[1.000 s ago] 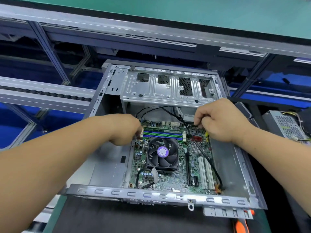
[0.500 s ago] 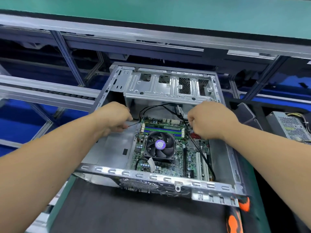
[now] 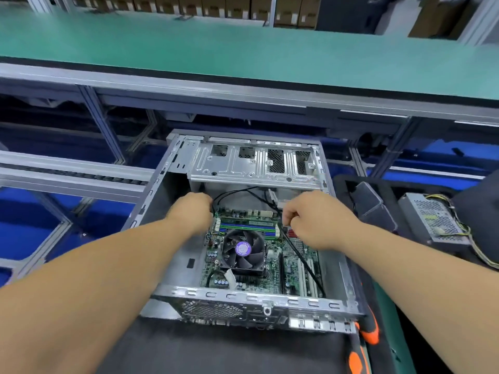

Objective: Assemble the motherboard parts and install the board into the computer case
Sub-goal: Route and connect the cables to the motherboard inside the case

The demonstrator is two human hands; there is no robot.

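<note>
Electronics assembly workshop — green conveyor belt [image 3: 243,49], aluminium framing [image 3: 70,171], stacked cartons [image 3: 189,6]

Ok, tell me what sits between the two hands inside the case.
Head view: between left hand and right hand lie the RAM sticks and looping black cables.

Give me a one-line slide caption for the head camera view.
Both hands, left hand and right hand, handle black cables above the motherboard seated in the open computer case.
</note>
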